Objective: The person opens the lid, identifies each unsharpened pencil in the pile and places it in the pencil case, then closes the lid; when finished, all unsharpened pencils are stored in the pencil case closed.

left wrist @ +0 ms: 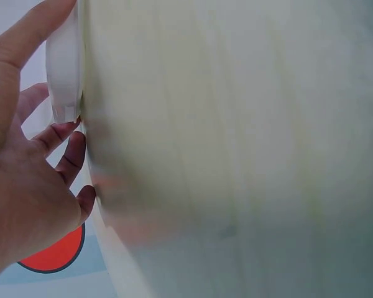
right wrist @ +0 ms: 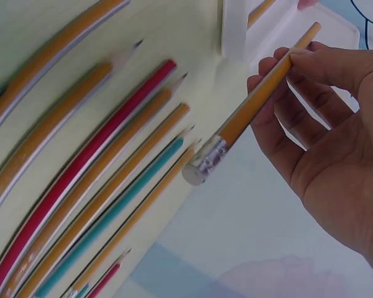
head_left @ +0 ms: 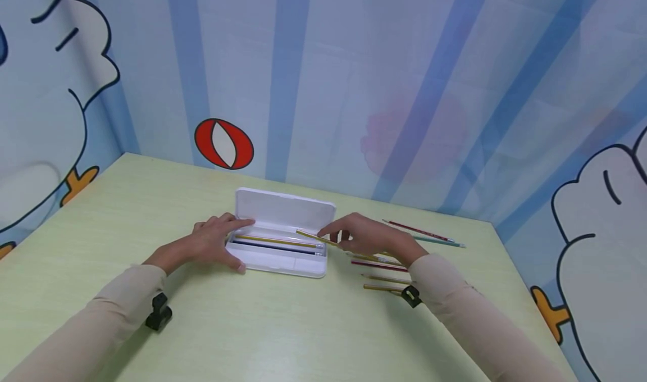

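A white pencil case (head_left: 288, 265) lies on the table with its lid (head_left: 280, 205) raised at the back. My left hand (head_left: 209, 240) holds the case's left end, thumb at the front corner and index finger reaching by the lid. Inside the tray are a yellow pencil (head_left: 275, 240) and a dark pencil (head_left: 278, 249), lying lengthwise. My right hand (head_left: 361, 233) pinches another yellow pencil (right wrist: 255, 105) between thumb and fingers, slanted over the tray's right end. In the right wrist view its silvery eraser end (right wrist: 205, 162) points away from the case.
Several loose pencils lie right of the case, including a red pencil (right wrist: 81, 180) and a green pencil (right wrist: 118, 214). Another red pencil (head_left: 417, 230) lies farther back. A printed curtain (head_left: 323, 90) hangs behind the table (head_left: 253, 326).
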A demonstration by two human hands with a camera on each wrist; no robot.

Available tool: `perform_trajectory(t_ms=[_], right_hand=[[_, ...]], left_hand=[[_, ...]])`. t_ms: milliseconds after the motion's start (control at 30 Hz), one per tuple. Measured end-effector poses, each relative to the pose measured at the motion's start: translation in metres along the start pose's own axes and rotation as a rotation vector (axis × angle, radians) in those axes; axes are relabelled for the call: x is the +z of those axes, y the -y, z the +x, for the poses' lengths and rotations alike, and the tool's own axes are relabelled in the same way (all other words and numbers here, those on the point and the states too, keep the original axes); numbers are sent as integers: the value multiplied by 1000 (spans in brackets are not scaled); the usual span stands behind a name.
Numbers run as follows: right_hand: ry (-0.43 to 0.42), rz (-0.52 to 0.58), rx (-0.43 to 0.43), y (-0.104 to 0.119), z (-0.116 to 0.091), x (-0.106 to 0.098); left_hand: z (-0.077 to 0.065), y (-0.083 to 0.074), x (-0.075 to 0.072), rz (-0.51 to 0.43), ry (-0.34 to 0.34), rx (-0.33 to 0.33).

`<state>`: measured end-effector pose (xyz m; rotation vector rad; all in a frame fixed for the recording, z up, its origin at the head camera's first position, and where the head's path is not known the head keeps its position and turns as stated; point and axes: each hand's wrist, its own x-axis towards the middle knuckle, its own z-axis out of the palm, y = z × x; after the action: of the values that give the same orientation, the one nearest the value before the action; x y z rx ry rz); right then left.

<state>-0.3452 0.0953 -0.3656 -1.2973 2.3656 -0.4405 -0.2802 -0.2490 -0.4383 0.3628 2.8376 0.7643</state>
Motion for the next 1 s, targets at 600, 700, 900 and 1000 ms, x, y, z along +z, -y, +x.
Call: perform_trajectory(t_ms=[600, 700, 900, 1000], right_hand=[[2, -71, -58, 29, 68, 14], [6, -98, -51, 32, 78, 18], [-21, -108, -38, 36, 94, 28], [-32, -101, -28, 37, 100, 32]], left_hand=[[-1, -2, -1, 7, 3, -18], [0, 0, 0, 15, 2, -14], [2, 0, 0, 19, 1, -20], [1, -1, 0, 18, 2, -21]])
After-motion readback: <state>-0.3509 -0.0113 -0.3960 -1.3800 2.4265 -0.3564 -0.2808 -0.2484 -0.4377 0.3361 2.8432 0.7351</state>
